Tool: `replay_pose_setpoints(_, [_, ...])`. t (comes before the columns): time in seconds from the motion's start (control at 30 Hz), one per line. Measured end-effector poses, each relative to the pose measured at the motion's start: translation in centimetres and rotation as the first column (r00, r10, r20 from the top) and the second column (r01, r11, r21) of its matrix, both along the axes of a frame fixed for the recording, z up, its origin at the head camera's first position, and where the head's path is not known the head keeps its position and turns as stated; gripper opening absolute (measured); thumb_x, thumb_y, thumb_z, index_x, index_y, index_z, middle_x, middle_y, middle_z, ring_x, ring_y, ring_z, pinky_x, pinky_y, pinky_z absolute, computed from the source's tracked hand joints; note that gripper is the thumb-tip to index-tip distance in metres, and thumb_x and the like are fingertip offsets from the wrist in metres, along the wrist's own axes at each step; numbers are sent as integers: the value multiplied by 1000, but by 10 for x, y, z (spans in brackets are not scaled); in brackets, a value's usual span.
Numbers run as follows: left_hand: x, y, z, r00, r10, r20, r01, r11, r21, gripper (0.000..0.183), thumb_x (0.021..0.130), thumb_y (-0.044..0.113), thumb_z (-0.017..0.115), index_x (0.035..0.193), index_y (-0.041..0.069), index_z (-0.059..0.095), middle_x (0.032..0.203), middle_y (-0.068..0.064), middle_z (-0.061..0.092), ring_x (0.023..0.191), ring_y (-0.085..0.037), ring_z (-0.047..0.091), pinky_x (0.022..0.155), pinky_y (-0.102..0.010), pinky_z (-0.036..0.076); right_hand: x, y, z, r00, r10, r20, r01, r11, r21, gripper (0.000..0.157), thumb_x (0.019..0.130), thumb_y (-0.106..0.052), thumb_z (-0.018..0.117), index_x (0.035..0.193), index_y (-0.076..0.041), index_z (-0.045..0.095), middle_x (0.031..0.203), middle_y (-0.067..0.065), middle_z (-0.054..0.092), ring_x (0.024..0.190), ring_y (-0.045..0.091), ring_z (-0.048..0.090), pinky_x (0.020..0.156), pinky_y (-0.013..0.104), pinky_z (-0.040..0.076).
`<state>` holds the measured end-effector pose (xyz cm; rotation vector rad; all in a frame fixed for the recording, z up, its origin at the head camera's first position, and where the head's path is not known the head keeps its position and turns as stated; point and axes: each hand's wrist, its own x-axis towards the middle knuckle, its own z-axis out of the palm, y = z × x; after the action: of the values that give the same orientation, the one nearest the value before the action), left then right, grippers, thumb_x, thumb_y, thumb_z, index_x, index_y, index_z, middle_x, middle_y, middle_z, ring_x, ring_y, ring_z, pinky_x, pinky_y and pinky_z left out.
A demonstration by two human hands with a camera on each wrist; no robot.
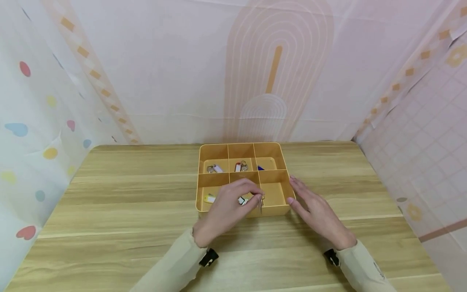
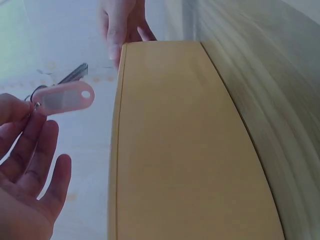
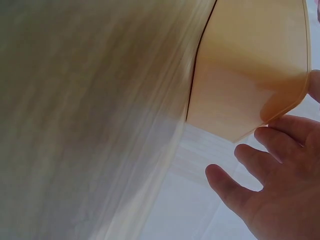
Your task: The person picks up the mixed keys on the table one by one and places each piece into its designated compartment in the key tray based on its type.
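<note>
My left hand pinches the ring of a key with a pink key tag between thumb and fingertips. It holds them above the front of a yellow compartment box. Resting against the box's right side is my right hand, its fingers extended and only lightly bent. A yellow-tagged key lies in the front left compartment. Behind the left hand, a black-edged tag shows in the front middle one. The front right compartment shows its bare floor.
In the back row lie keys with a pale tag at left, a red tag in the middle and a blue tag at right. The wooden table meets patterned cloth walls at the back and sides.
</note>
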<state>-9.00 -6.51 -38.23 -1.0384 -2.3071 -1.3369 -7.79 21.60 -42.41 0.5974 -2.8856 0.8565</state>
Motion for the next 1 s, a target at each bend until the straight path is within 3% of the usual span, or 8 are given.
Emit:
replay_pose_setpoints(0.33, [-19,34,-2,996,92,-8,-91,995,41,9,95,7,72,101,7,79,104,-2,76,98,-17,71,88,-33,58,-1,0,2,1000,-1,1,1,1000,-8,62,110,-39,50,161,-6,36,167,13,32,151,35,34,117,61,32])
replay_pose_setpoints(0.77, [-30,58,-14,985,169,-39,-173,965,-195,8,96,13,75,98,12,82,108,-1,77,104,-21,70,96,-42,54,0,0,3,1000,-12,16,12,1000,-3,62,110,-38,51,161,-6,36,166,15,33,151,36,34,115,64,34])
replay_pose_setpoints(1.0, [-34,60,-18,973,218,-78,-231,913,-336,7,95,20,77,97,17,84,111,3,77,109,-21,70,100,-48,52,-1,0,4,1000,-13,23,13,1000,4,63,110,-39,51,161,-5,36,166,15,33,151,36,34,116,63,33])
